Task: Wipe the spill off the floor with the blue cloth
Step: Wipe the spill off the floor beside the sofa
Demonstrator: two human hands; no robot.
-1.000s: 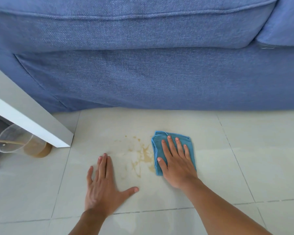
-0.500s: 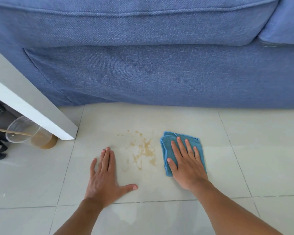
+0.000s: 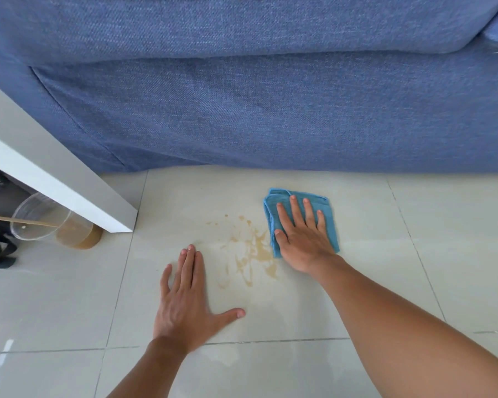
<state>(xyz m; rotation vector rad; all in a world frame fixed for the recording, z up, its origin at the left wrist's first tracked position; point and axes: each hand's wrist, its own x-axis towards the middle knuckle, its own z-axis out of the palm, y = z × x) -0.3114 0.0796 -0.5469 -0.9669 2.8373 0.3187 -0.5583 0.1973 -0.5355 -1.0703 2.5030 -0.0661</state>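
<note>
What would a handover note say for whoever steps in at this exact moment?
Right hand: flat, pressing the folded blue cloth to the floor, at the spill's right edge.
Left hand: empty, palm flat on the tile, left of the spill.
Spill: tan streaks and drops between both hands, in front of the sofa.
Done: cloth placed.
Left: wipe leftward across the stain.

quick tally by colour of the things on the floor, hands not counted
Blue: 2, the cloth and the sofa
Brown: 1, the spill
Clear: 1, the cup
White: 1, the table leg
Total: 5
</note>
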